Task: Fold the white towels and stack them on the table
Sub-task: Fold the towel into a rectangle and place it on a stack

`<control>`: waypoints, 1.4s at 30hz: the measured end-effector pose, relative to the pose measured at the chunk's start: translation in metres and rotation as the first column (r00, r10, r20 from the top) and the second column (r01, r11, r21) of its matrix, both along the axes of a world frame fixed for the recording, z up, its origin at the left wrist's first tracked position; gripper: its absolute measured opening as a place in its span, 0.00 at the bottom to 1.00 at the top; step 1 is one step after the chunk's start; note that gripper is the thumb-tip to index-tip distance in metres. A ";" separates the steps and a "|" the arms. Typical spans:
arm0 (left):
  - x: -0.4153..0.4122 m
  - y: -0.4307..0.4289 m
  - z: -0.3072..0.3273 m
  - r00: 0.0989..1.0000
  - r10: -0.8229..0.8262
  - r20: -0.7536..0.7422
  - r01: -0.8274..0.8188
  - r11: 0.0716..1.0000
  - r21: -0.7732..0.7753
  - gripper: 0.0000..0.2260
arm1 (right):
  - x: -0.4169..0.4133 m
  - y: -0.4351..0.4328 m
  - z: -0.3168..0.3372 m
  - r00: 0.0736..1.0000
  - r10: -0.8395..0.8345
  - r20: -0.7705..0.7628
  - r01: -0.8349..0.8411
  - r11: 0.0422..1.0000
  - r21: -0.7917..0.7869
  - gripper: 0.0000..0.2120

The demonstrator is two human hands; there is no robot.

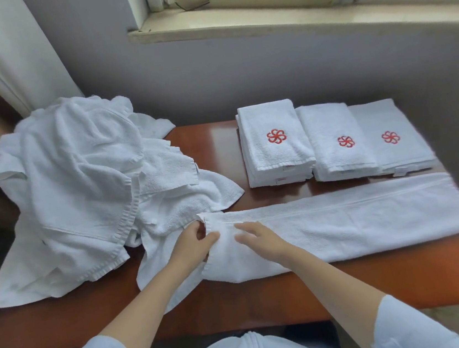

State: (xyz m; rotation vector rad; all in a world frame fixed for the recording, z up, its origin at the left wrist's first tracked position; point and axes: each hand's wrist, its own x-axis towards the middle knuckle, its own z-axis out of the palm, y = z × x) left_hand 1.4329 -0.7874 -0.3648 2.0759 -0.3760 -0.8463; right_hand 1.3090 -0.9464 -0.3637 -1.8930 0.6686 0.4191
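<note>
Under the window, the wooden table carries a long towel folded lengthwise along its near edge. My left hand pinches its left end, I judge to fold it over. My right hand, fingers relaxed, rests beside it to steady the cloth. An unfolded pile sits at the left edge, and the finished stacks stand at the far right.

The left part of the table is being covered by a heap of unfolded towels. At the right rear, three folded stacks are being kept side by side and touching: the left stack, the middle stack and the right stack. In front of them a long towel is being laid lengthwise, its left end meeting the heap. That end is being pinched by the left hand, and the right hand is being rested on it just beside. A window sill is being overlooked from behind.
</note>
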 end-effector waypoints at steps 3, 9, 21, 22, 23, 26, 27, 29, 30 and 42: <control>-0.017 -0.036 0.026 0.997 -0.032 -0.070 0.028 0.998 -0.049 0.05 | -0.009 -0.015 0.029 0.967 -0.254 -0.018 0.234 0.860 0.453 0.19; -0.064 -0.119 0.072 0.943 -0.134 -0.303 0.090 0.984 -0.153 0.14 | -0.051 -0.069 0.056 0.930 -0.364 0.055 0.230 0.690 0.686 0.23; -0.140 -0.210 0.042 0.992 -0.084 0.099 0.099 0.983 -0.155 0.13 | -0.140 -0.187 0.041 0.776 -0.630 0.025 0.538 0.682 0.496 0.14; -0.143 -0.211 0.036 0.981 -0.121 0.151 0.135 0.987 -0.088 0.14 | -0.145 -0.196 0.037 0.784 -0.621 0.027 0.537 0.698 0.474 0.14; -0.146 -0.212 0.030 0.966 -0.159 0.203 0.166 0.986 -0.020 0.14 | -0.151 -0.203 0.032 0.794 -0.608 0.034 0.531 0.719 0.449 0.14; -0.157 -0.213 0.011 0.869 -0.319 0.377 0.269 0.946 0.180 0.16 | -0.160 -0.220 0.018 0.810 -0.584 0.041 0.524 0.754 0.397 0.17; -0.161 -0.214 0.004 0.821 -0.375 0.429 0.291 0.923 0.250 0.16 | -0.161 -0.224 0.013 0.811 -0.583 0.033 0.528 0.756 0.386 0.18; -0.167 -0.215 -0.009 0.752 -0.444 0.488 0.289 0.887 0.361 0.18 | -0.163 -0.229 0.002 0.820 -0.573 0.019 0.531 0.772 0.348 0.20; -0.170 -0.215 -0.016 0.731 -0.476 0.489 0.285 0.864 0.415 0.19 | -0.164 -0.232 -0.003 0.832 -0.555 0.018 0.525 0.798 0.297 0.21; -0.177 -0.228 -0.055 0.576 -0.721 0.385 0.315 0.630 0.710 0.35 | -0.173 -0.235 -0.041 0.923 0.382 -0.041 -0.343 0.771 -0.537 0.37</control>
